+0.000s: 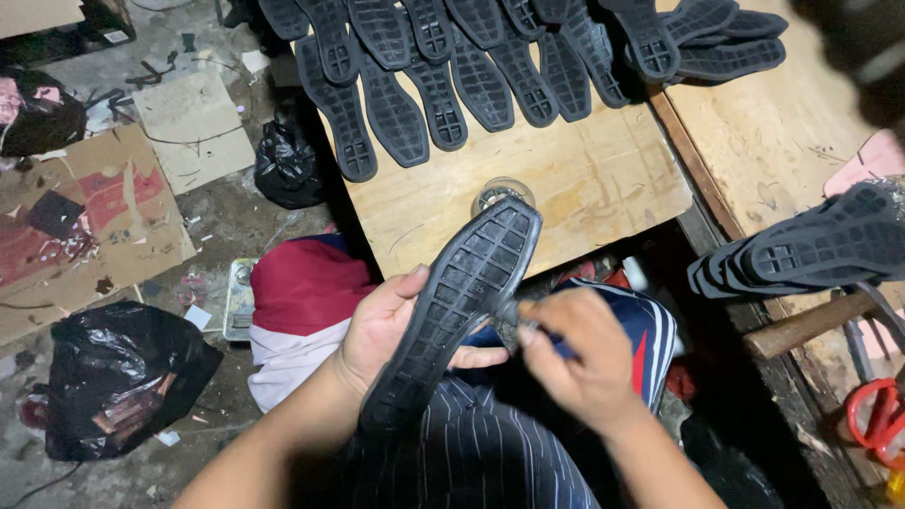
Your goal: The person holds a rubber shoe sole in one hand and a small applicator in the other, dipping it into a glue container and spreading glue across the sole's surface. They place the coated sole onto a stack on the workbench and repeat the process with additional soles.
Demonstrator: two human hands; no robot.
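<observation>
My left hand (pixel 382 325) grips a black rubber shoe sole (pixel 457 306) from beneath, tread side up, its toe pointing up and right over my lap. My right hand (pixel 580 353) pinches a small brush (pixel 514 320) whose bristles touch the sole's right edge near its middle. A small glass jar (pixel 501 192) stands on the wooden board (pixel 603 179) just beyond the sole's tip.
Several black soles (pixel 443 75) lie in rows across the board's far side. A stack of soles (pixel 811 250) rests at the right, above a wooden handle (pixel 811 325) and red scissors (pixel 877 419). Black plastic bags (pixel 118 377) and cardboard (pixel 85 217) litter the floor at left.
</observation>
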